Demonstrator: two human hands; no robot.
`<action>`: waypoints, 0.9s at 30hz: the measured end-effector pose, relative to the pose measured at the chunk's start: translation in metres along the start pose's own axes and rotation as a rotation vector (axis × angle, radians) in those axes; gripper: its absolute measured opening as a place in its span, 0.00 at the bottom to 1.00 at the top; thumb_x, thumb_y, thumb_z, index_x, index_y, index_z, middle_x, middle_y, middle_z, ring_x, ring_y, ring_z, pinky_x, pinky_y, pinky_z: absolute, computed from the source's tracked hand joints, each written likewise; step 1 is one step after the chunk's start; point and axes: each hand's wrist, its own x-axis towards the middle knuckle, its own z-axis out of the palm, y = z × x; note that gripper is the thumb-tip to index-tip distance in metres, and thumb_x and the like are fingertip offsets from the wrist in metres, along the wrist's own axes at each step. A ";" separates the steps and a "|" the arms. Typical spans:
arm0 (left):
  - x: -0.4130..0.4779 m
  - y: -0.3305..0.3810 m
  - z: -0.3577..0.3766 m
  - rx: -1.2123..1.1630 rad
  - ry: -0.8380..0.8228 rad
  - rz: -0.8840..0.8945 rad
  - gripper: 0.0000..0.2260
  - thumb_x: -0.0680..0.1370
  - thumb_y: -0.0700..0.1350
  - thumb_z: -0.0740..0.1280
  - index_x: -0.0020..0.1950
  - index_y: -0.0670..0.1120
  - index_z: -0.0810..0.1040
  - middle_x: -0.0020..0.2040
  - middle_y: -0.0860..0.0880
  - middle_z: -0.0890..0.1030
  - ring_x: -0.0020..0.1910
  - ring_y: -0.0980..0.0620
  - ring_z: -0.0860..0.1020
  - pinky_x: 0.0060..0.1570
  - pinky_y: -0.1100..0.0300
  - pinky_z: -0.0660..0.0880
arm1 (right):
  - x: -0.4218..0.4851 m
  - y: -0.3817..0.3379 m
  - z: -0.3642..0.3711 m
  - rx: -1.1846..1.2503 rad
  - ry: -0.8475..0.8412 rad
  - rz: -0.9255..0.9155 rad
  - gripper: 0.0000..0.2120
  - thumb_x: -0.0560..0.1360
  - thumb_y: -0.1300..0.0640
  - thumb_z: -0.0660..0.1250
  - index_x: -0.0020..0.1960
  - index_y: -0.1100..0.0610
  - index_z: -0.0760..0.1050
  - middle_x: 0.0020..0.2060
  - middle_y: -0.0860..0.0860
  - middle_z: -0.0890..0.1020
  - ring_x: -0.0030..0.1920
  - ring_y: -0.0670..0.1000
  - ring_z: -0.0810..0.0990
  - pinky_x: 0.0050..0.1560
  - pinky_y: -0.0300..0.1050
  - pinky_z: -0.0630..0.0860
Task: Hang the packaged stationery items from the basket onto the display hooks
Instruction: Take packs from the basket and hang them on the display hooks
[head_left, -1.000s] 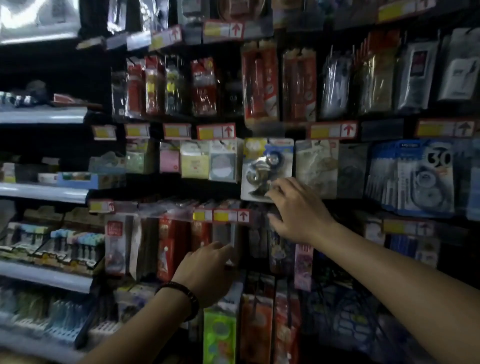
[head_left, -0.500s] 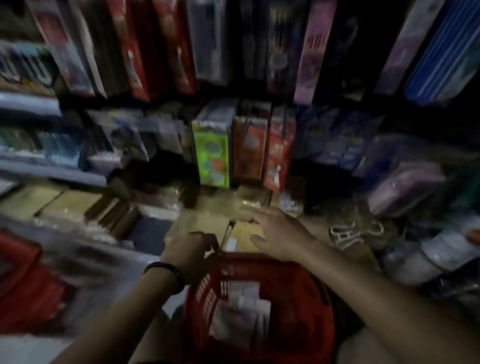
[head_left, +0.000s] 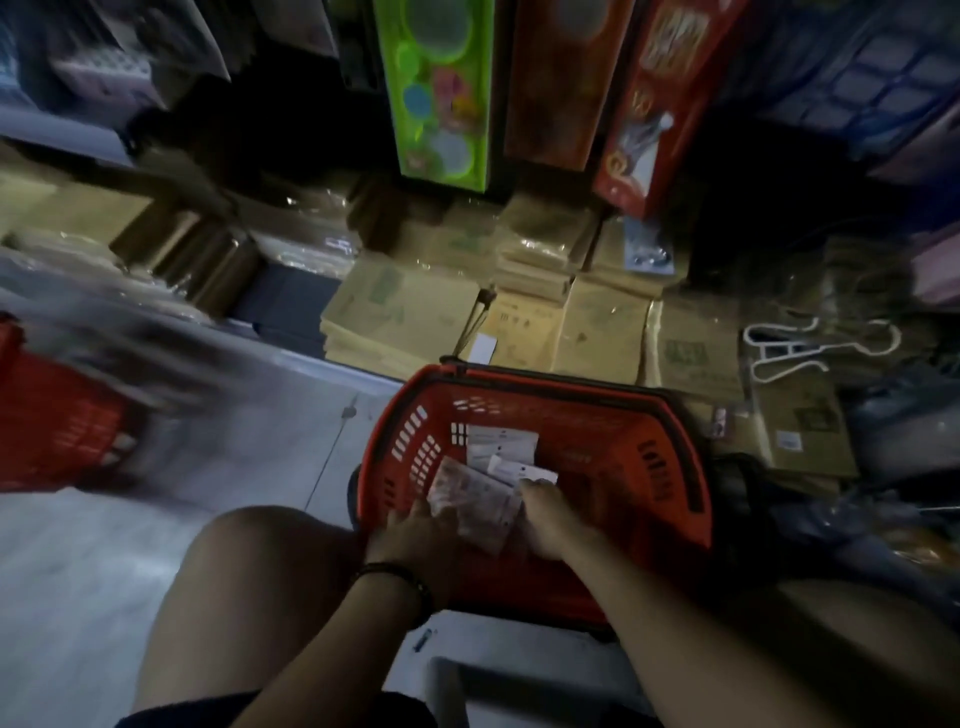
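The packaged stationery items (head_left: 480, 501) are lying in a loose heap on the floor of the red basket (head_left: 670, 467), toward its near-left corner, with a few white cards (head_left: 501, 447) spread just beyond them. Both hands are reaching down into the basket: the left hand (head_left: 415, 540) is resting against the near edge of a pinkish packet, and the right hand (head_left: 548, 514) is pressing on the packets from the right, fingers curled; whether either hand is actually gripping a packet is too blurred to tell. Judging by the handful of packets in the basket, several pieces are waiting to be hung, and the display hooks are not showing in this downward view, so this looks like the pick-up step of another round. The basket is sitting on the pale floor (head_left: 104, 571) between a bare knee (head_left: 249, 571) and stacks of brown wrapped packs (head_left: 597, 332) along the bottom shelf. Above those, a green box (head_left: 439, 88) and a red box (head_left: 654, 104) are standing upright. A second red basket (head_left: 47, 415) is lying well apart at the left. Nothing seems to be blocking the hands, though the light is dim and the packets overlap.
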 end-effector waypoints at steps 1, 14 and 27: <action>0.003 -0.001 0.010 0.017 -0.006 0.012 0.25 0.85 0.53 0.58 0.82 0.53 0.61 0.79 0.46 0.67 0.76 0.39 0.68 0.72 0.42 0.72 | 0.018 0.009 0.018 0.023 0.011 0.030 0.20 0.81 0.55 0.65 0.71 0.60 0.72 0.68 0.61 0.77 0.68 0.62 0.76 0.67 0.50 0.74; 0.008 0.017 -0.003 0.078 -0.072 0.109 0.25 0.86 0.50 0.58 0.83 0.49 0.59 0.81 0.46 0.65 0.78 0.42 0.67 0.75 0.50 0.66 | 0.102 0.023 0.080 -0.187 -0.084 -0.024 0.41 0.77 0.46 0.69 0.81 0.61 0.55 0.78 0.63 0.63 0.77 0.66 0.64 0.76 0.61 0.64; 0.019 0.011 0.002 -0.001 -0.117 0.085 0.21 0.84 0.52 0.62 0.77 0.55 0.68 0.74 0.50 0.75 0.72 0.46 0.76 0.70 0.49 0.75 | 0.071 0.041 0.091 0.136 0.093 -0.067 0.15 0.84 0.50 0.63 0.68 0.54 0.77 0.65 0.53 0.81 0.44 0.36 0.76 0.35 0.24 0.71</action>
